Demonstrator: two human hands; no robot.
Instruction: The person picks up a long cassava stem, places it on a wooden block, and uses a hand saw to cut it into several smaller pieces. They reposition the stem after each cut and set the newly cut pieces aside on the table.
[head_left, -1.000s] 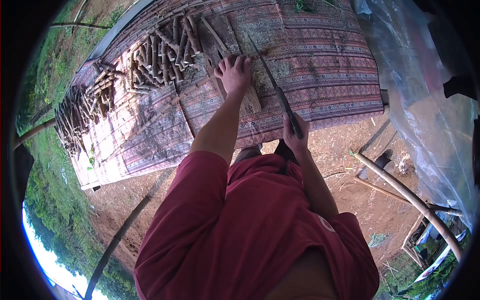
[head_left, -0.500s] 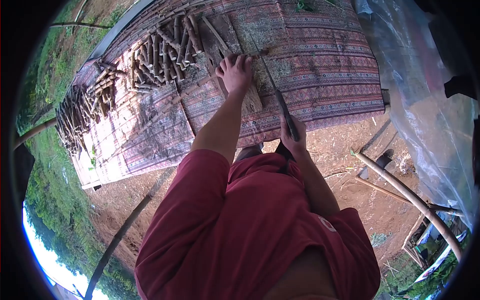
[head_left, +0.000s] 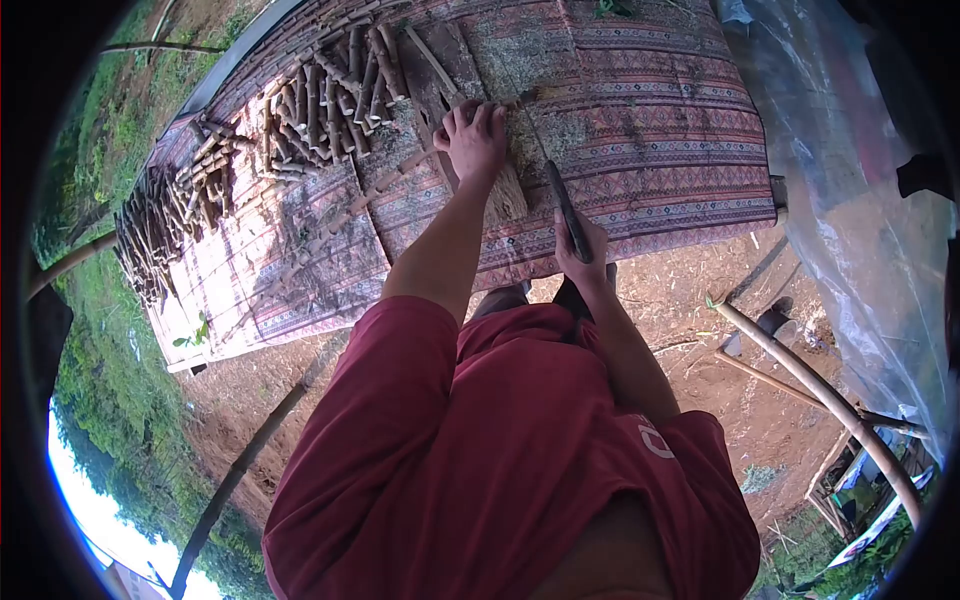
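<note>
My left hand [head_left: 474,143] presses down, fingers curled, over a stem on a worn wooden board [head_left: 510,192]. A thin stick [head_left: 430,60] runs from the board's far end down towards these fingers. The stem under them is mostly hidden; its short brown end [head_left: 524,98] shows just right of the fingertips. My right hand [head_left: 582,245] is wrapped round the dark handle of a saw [head_left: 560,195]. Its narrow blade points up and left, beside the stem end. Pale sawdust lies round the blade on the patterned cloth [head_left: 660,150].
Cut stems [head_left: 325,105] lie in a pile left of the board, with another pile [head_left: 160,230] at the table's far left. Clear plastic sheeting [head_left: 840,220] hangs at the right. A wooden pole [head_left: 820,390] slants at lower right, another [head_left: 235,475] at lower left.
My right hand has moved slightly up and left with the saw, so the blade reaches farther across the stem. My left hand stays in nearly the same place.
</note>
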